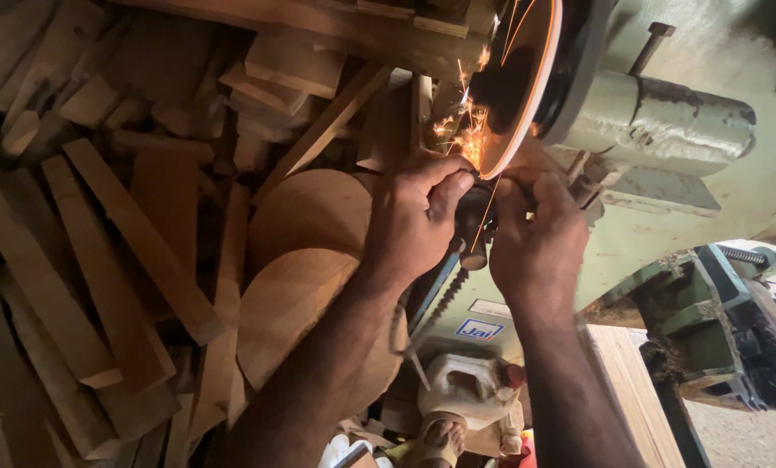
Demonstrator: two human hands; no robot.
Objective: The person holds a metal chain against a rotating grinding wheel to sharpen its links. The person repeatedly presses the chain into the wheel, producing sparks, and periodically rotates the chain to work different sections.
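Note:
Both my hands press a small dark metal tool against the rim of a spinning grinding wheel, and orange sparks fly from the contact point. My left hand grips the tool from the left, thumb near the wheel's edge. My right hand holds it from the right, fingers curled around it. The tool's lower end shows as a short brownish stub between the hands. The wheel sits on a pale green grinder body.
Many wooden offcuts and planks are piled to the left, with two round wooden discs under my left forearm. A pale green machine base fills the right. A dark vise-like machine part stands at lower right.

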